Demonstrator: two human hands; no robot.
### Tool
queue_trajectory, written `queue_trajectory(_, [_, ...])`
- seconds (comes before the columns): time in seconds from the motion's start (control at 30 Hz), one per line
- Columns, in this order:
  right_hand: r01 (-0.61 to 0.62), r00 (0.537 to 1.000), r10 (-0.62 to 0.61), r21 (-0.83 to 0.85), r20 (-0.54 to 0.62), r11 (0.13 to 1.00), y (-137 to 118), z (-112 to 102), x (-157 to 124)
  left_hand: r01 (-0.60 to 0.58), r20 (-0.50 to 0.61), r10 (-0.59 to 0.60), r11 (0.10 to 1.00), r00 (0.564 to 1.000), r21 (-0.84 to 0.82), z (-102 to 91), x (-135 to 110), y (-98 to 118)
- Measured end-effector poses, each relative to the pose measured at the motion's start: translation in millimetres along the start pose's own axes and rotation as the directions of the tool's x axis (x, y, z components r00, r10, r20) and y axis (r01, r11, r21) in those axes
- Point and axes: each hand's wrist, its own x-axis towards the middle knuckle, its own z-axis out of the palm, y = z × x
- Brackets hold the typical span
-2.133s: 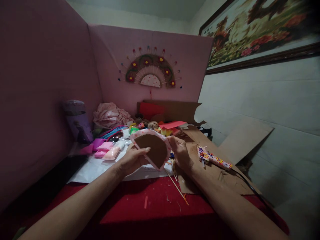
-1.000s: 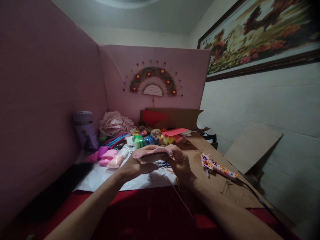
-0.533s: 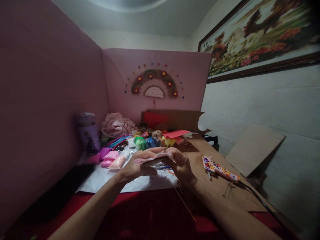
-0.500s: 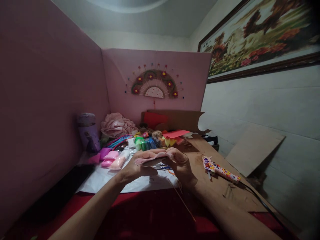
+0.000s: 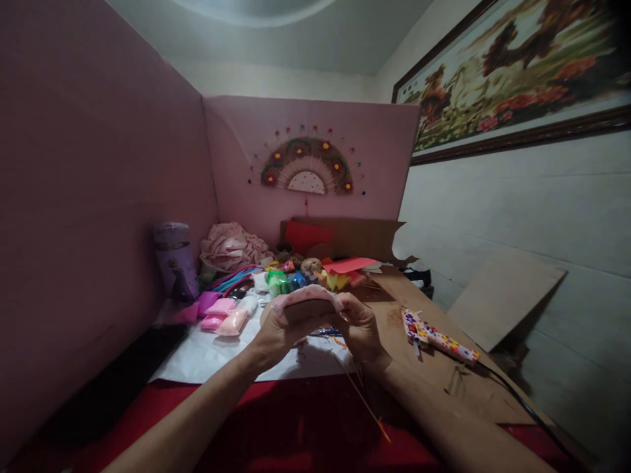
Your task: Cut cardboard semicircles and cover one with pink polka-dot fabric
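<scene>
Both my hands hold a half-round cardboard piece (image 5: 306,299) covered in pink dotted fabric, above the white sheet (image 5: 217,351) on the table. My left hand (image 5: 280,328) grips its left end, fingers curled round the edge. My right hand (image 5: 359,325) pinches its right end. The piece is tilted so I see its pink rim and a little of its brown underside. A thin wooden skewer (image 5: 362,397) lies on the red cloth below my right wrist.
Packets of coloured clay (image 5: 221,309) lie at the left, by a purple bottle (image 5: 173,259). A patterned glue gun (image 5: 438,338) with a black cord rests on brown cardboard (image 5: 414,355) at the right. Pink boards (image 5: 98,197) wall the left and back, with a decorated fan (image 5: 306,167) pinned up.
The piece was upright with its brown back facing me; my hands turned it flat and edge-on, then tipped it up slightly. The view rose a little.
</scene>
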Motion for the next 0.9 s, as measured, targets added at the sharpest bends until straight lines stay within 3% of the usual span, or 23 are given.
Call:
queue_trajectory(0.13, [0.006,1.0,-0.006,-0.003,-0.008,1.0,0.6,-0.5,0.0,-0.106,0.078,0.097,0.987,0.992,0.125,2.4,0.4,1.4])
queue_trajectory(0.23, [0.023,1.0,-0.023,-0.037,-0.011,0.999,0.7,-1.2,0.1,-0.126,0.062,0.12,0.986,0.991,0.113,2.0,1.3,-1.2])
queue_trajectory(0.43, [-0.006,1.0,0.006,-0.055,-0.007,0.998,2.0,-1.2,0.9,-0.01,-0.109,0.004,0.998,0.994,-0.057,-6.5,0.9,-17.8])
queue_trajectory(0.57, [-0.006,1.0,0.005,-0.054,-0.016,0.999,0.9,-0.3,1.5,0.029,-0.183,-0.036,0.999,0.982,-0.039,-10.6,0.3,-19.6])
queue_trajectory(0.7, [-0.008,1.0,0.006,-0.085,-0.025,0.996,-1.3,0.9,0.7,0.02,-0.182,-0.025,0.999,0.983,-0.031,-15.3,1.7,-23.8])
queue_trajectory(0.8, [-0.033,0.999,0.031,-0.058,-0.037,0.998,-2.3,1.7,0.5,0.024,-0.176,-0.048,0.99,0.983,-0.136,-18.7,3.2,-27.6])
queue_trajectory(0.9, [-0.091,0.996,0.091,0.03,0.0,0.995,-4.8,1.2,1.5,0.08,-0.218,-0.146,0.956,0.965,-0.283,-20.6,4.3,-27.2])
